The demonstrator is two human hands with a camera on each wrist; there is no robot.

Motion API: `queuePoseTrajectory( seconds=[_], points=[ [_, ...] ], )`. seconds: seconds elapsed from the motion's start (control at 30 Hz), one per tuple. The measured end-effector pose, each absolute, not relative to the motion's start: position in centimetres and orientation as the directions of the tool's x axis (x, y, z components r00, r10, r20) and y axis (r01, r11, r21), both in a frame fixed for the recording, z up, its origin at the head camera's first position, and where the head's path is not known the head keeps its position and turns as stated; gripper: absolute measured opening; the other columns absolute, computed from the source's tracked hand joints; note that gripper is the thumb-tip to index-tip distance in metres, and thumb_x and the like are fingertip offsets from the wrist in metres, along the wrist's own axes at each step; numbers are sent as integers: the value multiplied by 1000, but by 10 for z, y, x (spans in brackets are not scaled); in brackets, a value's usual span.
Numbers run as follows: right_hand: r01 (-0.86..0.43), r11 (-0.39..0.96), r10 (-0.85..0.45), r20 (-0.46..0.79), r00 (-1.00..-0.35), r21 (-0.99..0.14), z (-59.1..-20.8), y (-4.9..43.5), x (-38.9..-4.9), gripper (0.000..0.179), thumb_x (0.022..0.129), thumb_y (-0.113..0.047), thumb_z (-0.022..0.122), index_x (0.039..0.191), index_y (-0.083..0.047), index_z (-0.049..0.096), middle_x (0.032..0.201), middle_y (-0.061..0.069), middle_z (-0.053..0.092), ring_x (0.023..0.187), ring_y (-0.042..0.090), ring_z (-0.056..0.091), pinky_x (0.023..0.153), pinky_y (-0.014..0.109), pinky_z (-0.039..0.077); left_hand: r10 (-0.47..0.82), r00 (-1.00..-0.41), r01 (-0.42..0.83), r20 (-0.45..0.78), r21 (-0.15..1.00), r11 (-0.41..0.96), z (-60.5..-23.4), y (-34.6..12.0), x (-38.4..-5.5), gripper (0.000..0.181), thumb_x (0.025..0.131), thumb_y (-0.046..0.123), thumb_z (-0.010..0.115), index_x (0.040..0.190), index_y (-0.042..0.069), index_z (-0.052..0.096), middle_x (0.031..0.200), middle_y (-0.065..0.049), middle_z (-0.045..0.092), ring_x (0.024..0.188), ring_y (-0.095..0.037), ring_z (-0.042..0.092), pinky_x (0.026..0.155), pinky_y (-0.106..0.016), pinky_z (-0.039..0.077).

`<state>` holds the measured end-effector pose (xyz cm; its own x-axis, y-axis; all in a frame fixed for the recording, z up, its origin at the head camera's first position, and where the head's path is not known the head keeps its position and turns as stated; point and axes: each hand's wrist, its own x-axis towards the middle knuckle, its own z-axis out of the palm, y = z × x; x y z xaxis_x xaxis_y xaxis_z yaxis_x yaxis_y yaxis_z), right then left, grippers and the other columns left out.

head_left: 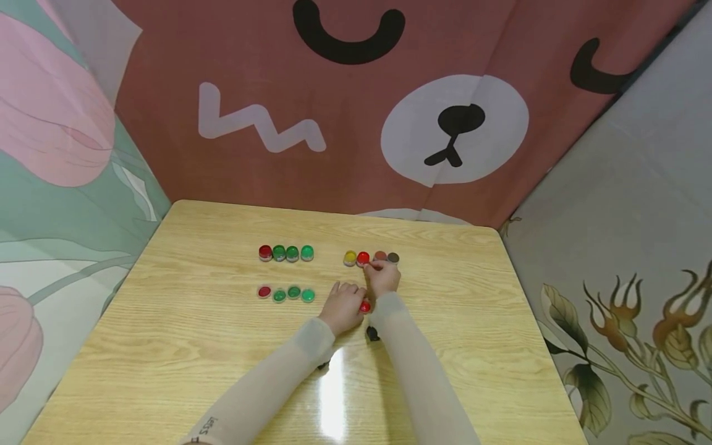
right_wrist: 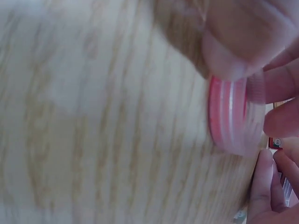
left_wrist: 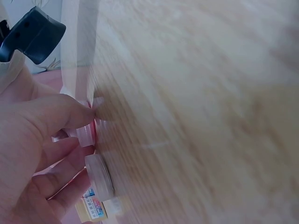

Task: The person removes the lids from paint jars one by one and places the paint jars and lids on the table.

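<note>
Pale wood-grain table (head_left: 233, 235) | shallow round red-and-clear plastic disc (head_left: 364, 306): pinched by left hand (head_left: 343, 307) | round red plastic jar (head_left: 363, 256): farther out, just left of right hand (head_left: 384, 278), the nearer; right grip unclear

Screened-off booth, building unclear: desk (head_left: 194, 334), bear-print cloth (head_left: 345, 105) at twelve o'clock, tulip panel (head_left: 55, 123) at ten, floral panel (head_left: 628, 247) at three.

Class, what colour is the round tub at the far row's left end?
Dark red: the round tub shows best in the head view.
</note>
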<state>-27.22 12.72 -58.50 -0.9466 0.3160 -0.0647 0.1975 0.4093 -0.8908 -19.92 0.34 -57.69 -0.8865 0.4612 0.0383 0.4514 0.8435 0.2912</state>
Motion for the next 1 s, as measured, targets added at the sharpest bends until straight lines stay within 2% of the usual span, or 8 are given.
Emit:
queuePoseTrajectory(
  seconds=[0.17, 0.3, 0.47, 0.6, 0.8, 0.93, 1.0],
  points=[
    [176, 445, 306, -35, -951, -878, -585, 132, -271, 10, 90, -6, 75, 97, 0, 79, 106, 16, 74, 105, 31, 68, 92, 43, 57, 474, -879, 461, 38, 315, 829, -576, 5, -200, 42, 85, 15, 74, 126, 8, 65, 117, -9, 66, 119, -30, 58, 116, -58, 34],
    [144, 485, 298, 9, -954, -863, -585, 136, -269, 7, 86, 0, 73, 91, 2, 77, 99, 17, 75, 98, 32, 70, 88, 43, 58, 491, -871, 467, 15, 333, 819, -576, 4, -202, 46, 86, 18, 74, 130, 9, 63, 122, -10, 65, 122, -30, 58, 116, -58, 32],
    [143, 494, 325, 30, -945, -858, -587, 142, -266, 12, 84, 1, 65, 89, 1, 76, 89, 16, 73, 86, 31, 69, 80, 42, 58, 493, -868, 474, 50, 376, 796, -575, 4, -208, 47, 88, 23, 71, 131, 7, 62, 119, -10, 64, 112, -29, 61, 106, -48, 46],
    [122, 513, 345, 74, -936, -850, -590, 149, -264, 14, 82, 3, 62, 89, 2, 75, 83, 16, 72, 80, 32, 68, 77, 42, 58, 445, -893, 416, 63, 490, 766, -571, 7, -215, 42, 93, 15, 66, 132, 1, 60, 122, -13, 62, 111, -29, 61, 98, -41, 53],
    [88, 512, 346, 111, -932, -855, -592, 160, -264, 14, 82, 4, 62, 91, 5, 73, 84, 18, 72, 80, 32, 69, 74, 41, 59, 390, -921, 307, 16, 647, 698, -565, 13, -225, 50, 94, 3, 60, 143, -2, 49, 137, -19, 54, 121, -31, 59, 106, -41, 49],
    [52, 480, 346, 135, -928, -876, -595, 164, -264, 16, 80, 4, 59, 88, 5, 73, 81, 17, 71, 76, 29, 68, 68, 37, 59, 378, -926, 295, 23, 668, 683, -555, 19, -230, 51, 97, 1, 57, 146, -4, 45, 143, -23, 48, 125, -34, 56, 109, -42, 46],
    [54, 458, 339, 118, -933, -887, -594, 164, -264, 18, 80, 3, 59, 90, 5, 74, 82, 18, 72, 76, 29, 69, 69, 36, 60, 378, -925, 307, 35, 656, 690, -550, 21, -236, 50, 98, 1, 56, 146, -4, 44, 143, -24, 48, 119, -33, 60, 105, -41, 50]
  ],
)
